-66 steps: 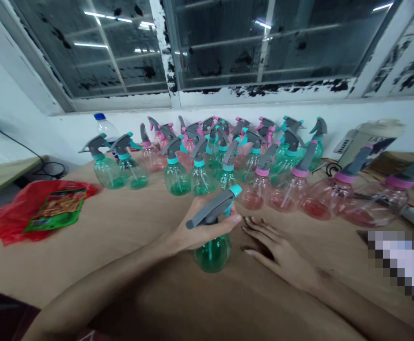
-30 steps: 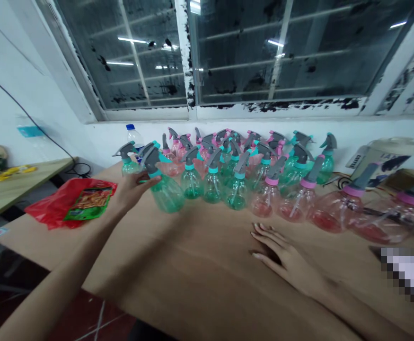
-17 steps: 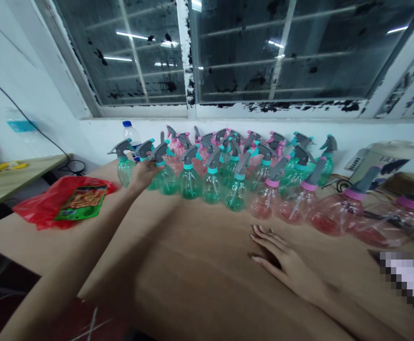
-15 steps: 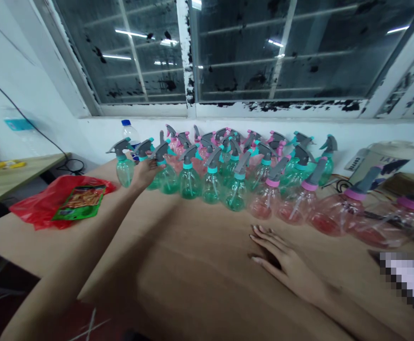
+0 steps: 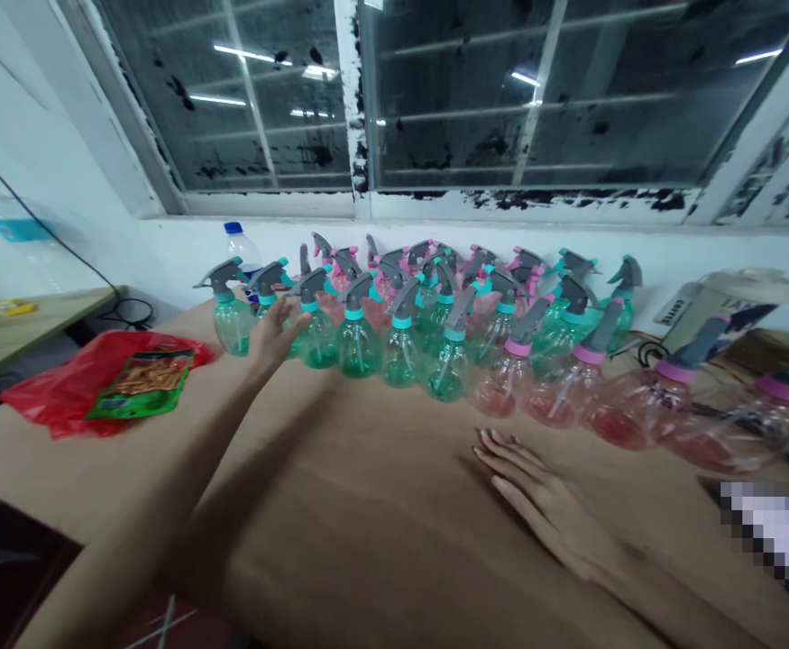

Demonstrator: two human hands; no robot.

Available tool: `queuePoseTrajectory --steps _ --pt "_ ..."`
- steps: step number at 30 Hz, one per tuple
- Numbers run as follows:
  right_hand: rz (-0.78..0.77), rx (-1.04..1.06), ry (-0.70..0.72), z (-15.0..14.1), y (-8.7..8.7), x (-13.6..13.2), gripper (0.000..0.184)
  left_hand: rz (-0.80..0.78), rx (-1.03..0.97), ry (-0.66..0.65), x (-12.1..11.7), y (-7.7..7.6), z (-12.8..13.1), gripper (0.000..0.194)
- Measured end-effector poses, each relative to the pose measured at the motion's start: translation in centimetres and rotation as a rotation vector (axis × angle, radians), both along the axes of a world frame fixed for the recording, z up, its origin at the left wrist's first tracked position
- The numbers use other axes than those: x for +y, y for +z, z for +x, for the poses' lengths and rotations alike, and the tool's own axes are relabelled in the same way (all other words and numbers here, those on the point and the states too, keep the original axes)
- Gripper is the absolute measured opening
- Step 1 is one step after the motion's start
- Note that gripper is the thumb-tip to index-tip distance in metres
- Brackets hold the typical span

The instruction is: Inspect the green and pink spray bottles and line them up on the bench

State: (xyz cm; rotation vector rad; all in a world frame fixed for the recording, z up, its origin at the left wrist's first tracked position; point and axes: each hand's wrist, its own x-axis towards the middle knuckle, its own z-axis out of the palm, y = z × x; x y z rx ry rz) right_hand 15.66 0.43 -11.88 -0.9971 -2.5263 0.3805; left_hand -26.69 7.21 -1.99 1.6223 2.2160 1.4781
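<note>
Several green and pink spray bottles with grey triggers stand crowded at the back of the wooden table [image 5: 380,505]. My left hand [image 5: 273,333] reaches out to the left end of the front row, fingers apart, right beside a green spray bottle [image 5: 318,332] that stands upright; the thumb is at its side and nothing is in the grip. My right hand [image 5: 536,491] lies flat on the table with fingers stretched out, a little in front of the pink spray bottles [image 5: 563,388].
A red plastic bag [image 5: 62,392] with a green snack packet [image 5: 141,383] lies at the left. A water bottle with a blue cap [image 5: 240,251] stands behind the row. A pale container [image 5: 725,302] sits at the right. A side table [image 5: 22,324] is at far left, under the window.
My left hand carried a green spray bottle from the middle of the table to the left end of the front row, set it down and opened. My right hand stayed flat.
</note>
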Motion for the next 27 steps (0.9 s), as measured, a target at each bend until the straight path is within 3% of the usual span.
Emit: queuePoseTrajectory --steps 5,8,14,20,27 --pt "-0.018 0.045 0.05 0.4 0.2 0.0 0.043 0.069 0.112 0.123 -3.7 0.1 2.1 0.042" --pt "0.013 0.075 0.031 0.5 0.0 -0.1 0.048 -0.013 0.193 0.072 -4.6 0.2 4.3 0.041" --pt "0.074 0.088 0.018 0.4 -0.6 -0.1 0.063 -0.216 0.284 -0.052 -3.0 1.0 7.9 0.052" --pt "0.056 0.1 0.037 0.2 -0.4 -0.3 0.076 -0.312 0.408 0.086 -0.8 2.2 9.3 0.067" --pt "-0.052 0.194 -0.007 0.1 -0.2 -0.9 0.077 -0.415 0.513 0.175 0.4 2.3 9.2 0.07"
